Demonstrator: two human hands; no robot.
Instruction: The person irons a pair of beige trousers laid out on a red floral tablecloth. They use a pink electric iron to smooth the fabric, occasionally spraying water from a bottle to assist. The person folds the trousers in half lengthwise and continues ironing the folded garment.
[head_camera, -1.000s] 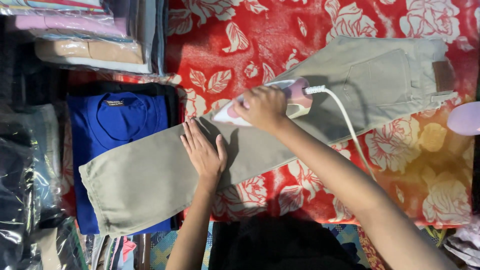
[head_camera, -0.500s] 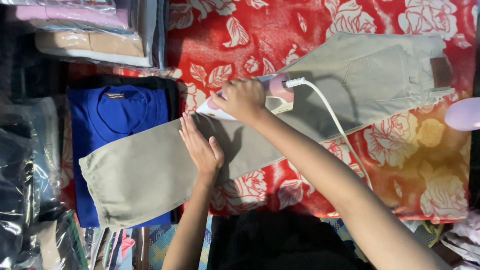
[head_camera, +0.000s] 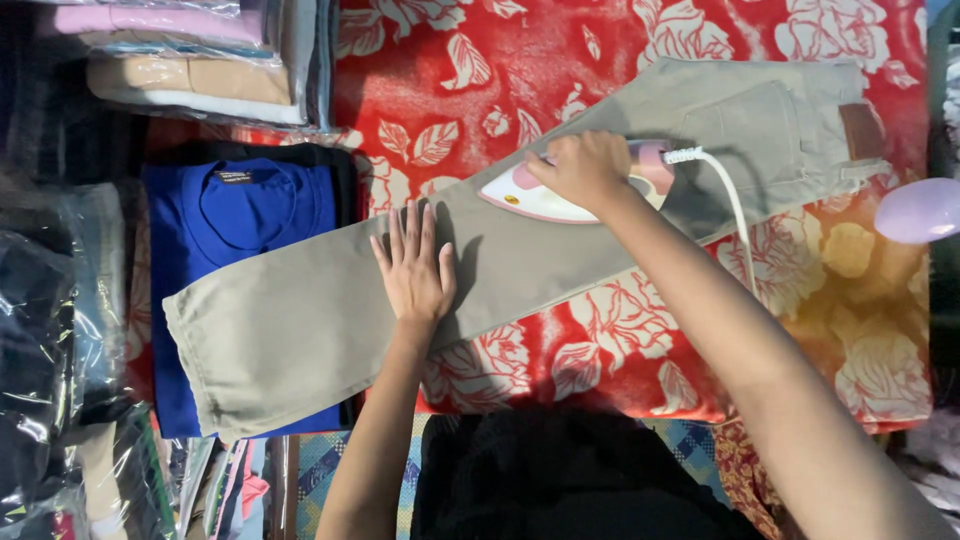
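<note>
**Iron on khaki trousers**

The right hand, fingers clamped on the handle, holds a pink-and-white iron on the khaki trousers, which lie across the red floral cloth. The left hand lies flat on the trouser leg, fingers slightly apart. A blue shirt lies beneath the leg. Clear plastic bags hold folded garments.

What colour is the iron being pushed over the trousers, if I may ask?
The iron is white with pink parts, seen in the head view.
</note>
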